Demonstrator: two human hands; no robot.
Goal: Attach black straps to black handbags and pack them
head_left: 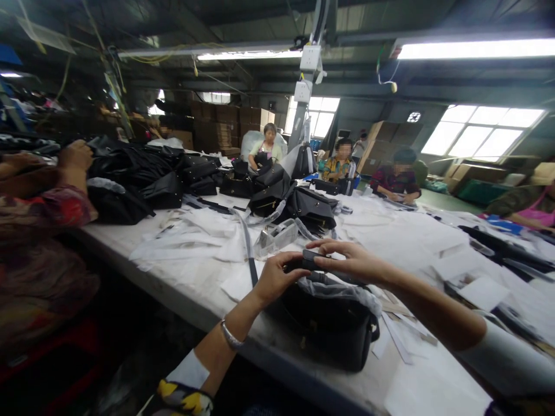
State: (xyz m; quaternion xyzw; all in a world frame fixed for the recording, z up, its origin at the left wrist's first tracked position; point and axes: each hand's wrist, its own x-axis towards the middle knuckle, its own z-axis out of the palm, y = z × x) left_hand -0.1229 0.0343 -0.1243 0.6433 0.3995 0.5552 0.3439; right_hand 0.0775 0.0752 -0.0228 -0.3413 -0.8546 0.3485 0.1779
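Observation:
A black handbag (329, 326) with gold-coloured fittings rests near the table's front edge, and clear plastic wrap (338, 290) lies over its top. Just above it, my left hand (280, 276) and my right hand (340, 258) pinch a small black strap piece (309, 260) between them, fingers closed on it from either side. Whether the piece is joined to the handbag is hidden by the fingers. A loose strap (251, 260), grey and black, runs down the table left of my left hand.
Black bags (310, 209) stand beyond my hands, with a bigger heap (125, 164) at the left. White paper sheets (191, 234) cover parts of the white table (147, 277). A person's hand (76, 156) is at far left; several people sit across the table.

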